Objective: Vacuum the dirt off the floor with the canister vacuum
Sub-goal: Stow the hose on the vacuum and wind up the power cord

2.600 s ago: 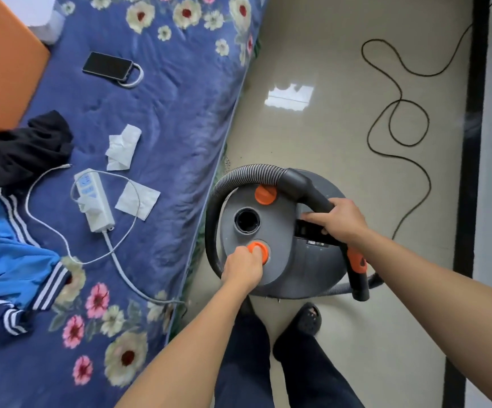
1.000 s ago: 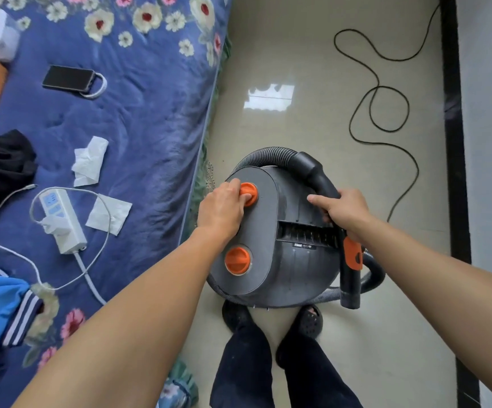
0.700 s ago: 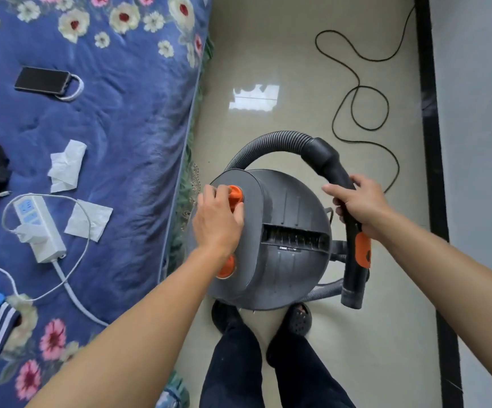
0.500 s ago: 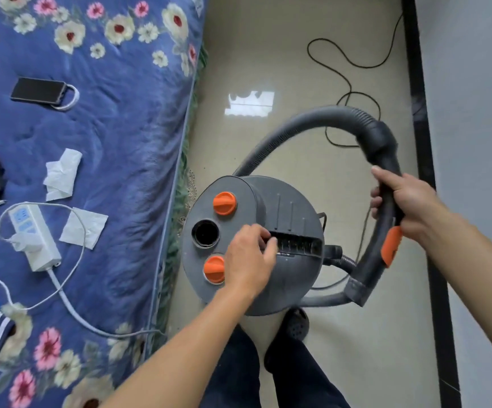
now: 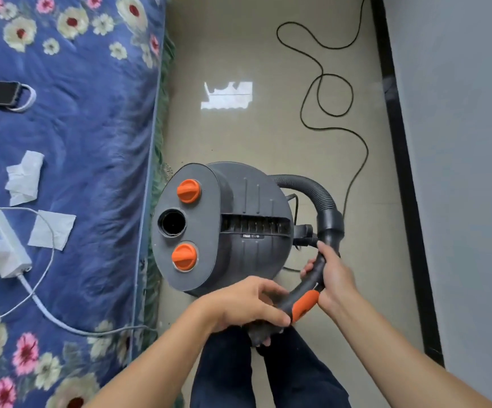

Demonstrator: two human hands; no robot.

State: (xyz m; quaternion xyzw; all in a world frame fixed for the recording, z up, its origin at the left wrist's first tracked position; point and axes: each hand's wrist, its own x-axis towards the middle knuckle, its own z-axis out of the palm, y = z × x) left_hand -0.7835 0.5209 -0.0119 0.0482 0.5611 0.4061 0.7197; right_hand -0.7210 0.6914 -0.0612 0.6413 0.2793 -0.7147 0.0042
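1. Change: the left hand (image 5: 244, 304) has come off the top of the dark grey round plastic canister vacuum (image 5: 238, 231). It now grips the lower end of the black curved plastic hose handle with the orange slider (image 5: 306, 293), fingers curled over it.
2. The right hand (image 5: 333, 278) stays wrapped round the same handle, higher up above the slider. It has pulled the handle down from out on the right, in towards the body.
3. The black ribbed hose (image 5: 312, 192) now makes a short loop behind the canister's right side, no longer a high arc.
4. Meaning: probably still setup. No floor nozzle shows, the round open port (image 5: 171, 222) between the two orange knobs is empty, and cleaning looks not yet begun.
5. The canister stands on the glossy beige floor (image 5: 253, 136), just beside the bed edge, in front of the person's feet.
6. Room: a thin black power cord (image 5: 336, 98) loops across the floor, with a grey wall (image 5: 459, 142) on the right.
7. The blue floral quilt (image 5: 91, 113) on the left carries a white power strip (image 5: 0, 245) and crumpled white tissues (image 5: 23, 178).
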